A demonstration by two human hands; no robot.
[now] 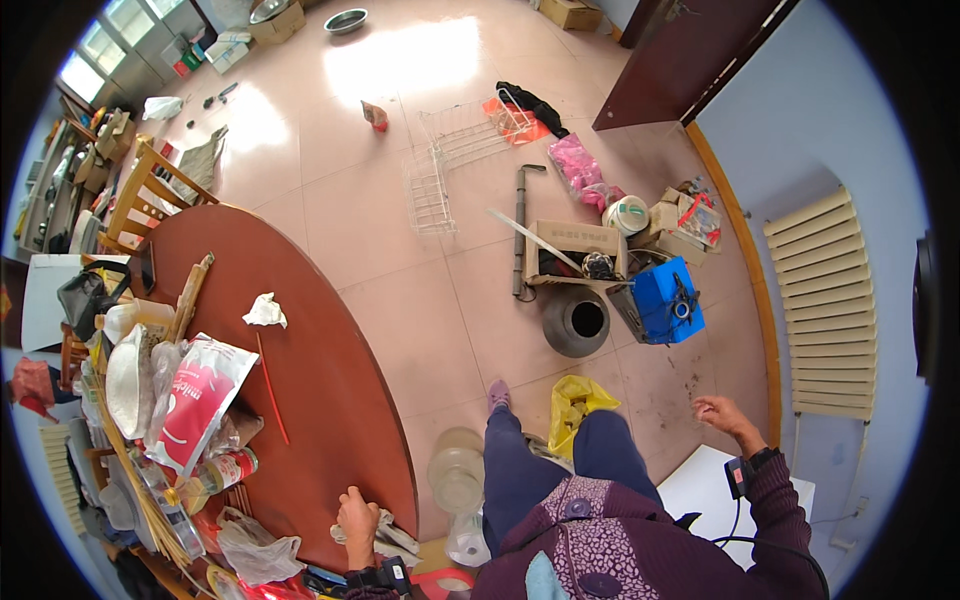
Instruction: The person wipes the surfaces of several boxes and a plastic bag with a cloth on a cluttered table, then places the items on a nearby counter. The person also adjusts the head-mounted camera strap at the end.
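Note:
My left hand [357, 519] is closed over the front right edge of the round brown table [330, 400]. A crumpled grey-white cloth [398, 540] lies right beside it; whether the fingers hold anything is hidden. Out to the right, my right hand [728, 416] hangs in the air with loosely bent fingers apart and nothing visible in them. Below it, a white flat-topped surface [690, 480] stands by my right leg. Between my legs is a yellow plastic bag [572, 405]. Large clear jars [455, 462] stand by my left leg.
On the table are a pink-and-white bag [205, 395], a bottle [222, 470], a red stick [270, 385] and white crumpled paper [265, 311]. Ahead on the floor are a dark pot [576, 322], a blue box [668, 300], a cardboard box [575, 240] and a wire rack [432, 195]. A radiator [825, 300] lines the right wall.

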